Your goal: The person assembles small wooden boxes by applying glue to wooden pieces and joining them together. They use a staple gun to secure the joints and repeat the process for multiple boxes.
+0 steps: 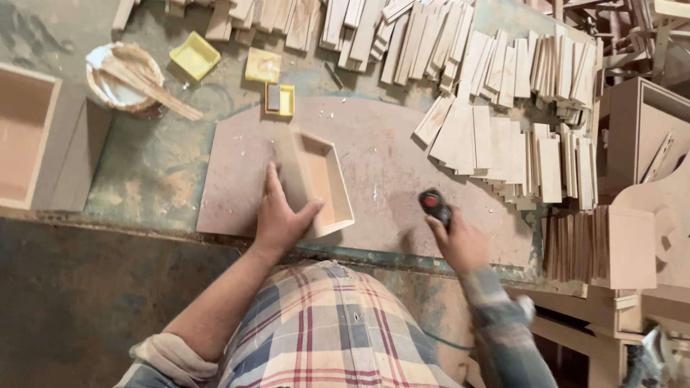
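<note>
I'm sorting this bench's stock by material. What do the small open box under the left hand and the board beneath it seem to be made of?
The open box under the left hand looks like unfinished fibreboard or thin plywood: pale tan, matte, no clear grain. The board beneath seems to be raw brown fibreboard: uniform, dull, dusty, with white specks. Neither shows paint or varnish.

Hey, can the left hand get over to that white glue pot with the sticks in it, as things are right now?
Probably yes. The left hand only rests against the small wooden box, not gripping anything. The glue pot sits up and to its left, with only bare board and benchtop between them.
</note>
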